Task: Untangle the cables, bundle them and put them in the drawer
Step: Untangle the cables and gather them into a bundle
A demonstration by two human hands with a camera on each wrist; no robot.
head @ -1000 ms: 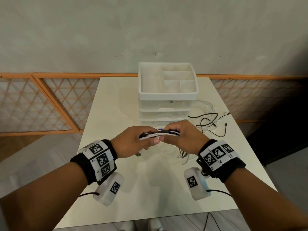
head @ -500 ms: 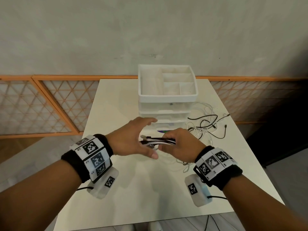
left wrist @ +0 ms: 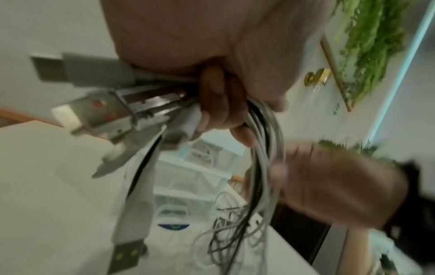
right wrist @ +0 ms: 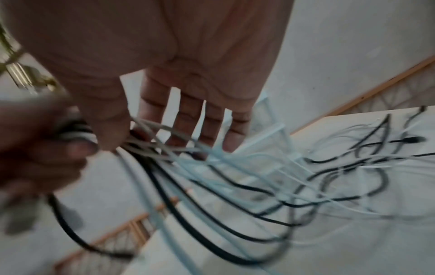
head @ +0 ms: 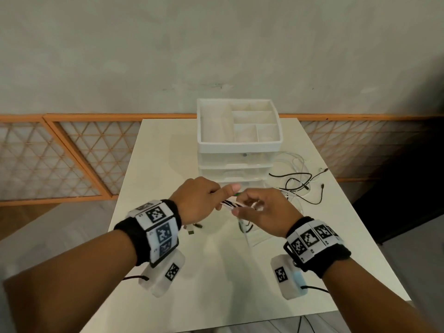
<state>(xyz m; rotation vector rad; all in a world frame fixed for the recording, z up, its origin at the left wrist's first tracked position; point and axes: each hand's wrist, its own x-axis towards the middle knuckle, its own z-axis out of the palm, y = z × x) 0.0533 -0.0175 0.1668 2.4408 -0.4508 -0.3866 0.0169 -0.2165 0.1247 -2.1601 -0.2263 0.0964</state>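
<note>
**Two hands hold a bunch of cables over the table**

The left hand has its fingers curled tight round a bunch of black and white cables. Its thumb sticks up above the bunch. In the left wrist view, the plug ends poke out from the fist on the side away from the other hand. One plug hangs down lower than the fist.

The right hand is just beside the left hand and almost touches it. Its thumb presses on the same bunch next to the left fist. Its other fingers are straight and spread apart, with thin cables running across them. The view is too blurry to tell how hard this hand holds.

From the grip, the long loose cable ends droop down toward the table. They run off past the right hand to a messy pile of cables lying on the table.

Just beyond both hands stands a white drawer unit with see-through drawers. On top of it, higher than the grip, sits an open tray with little sections. The bottom drawer is mostly hidden behind the hands, so you cannot tell how far it is pulled out.
</note>
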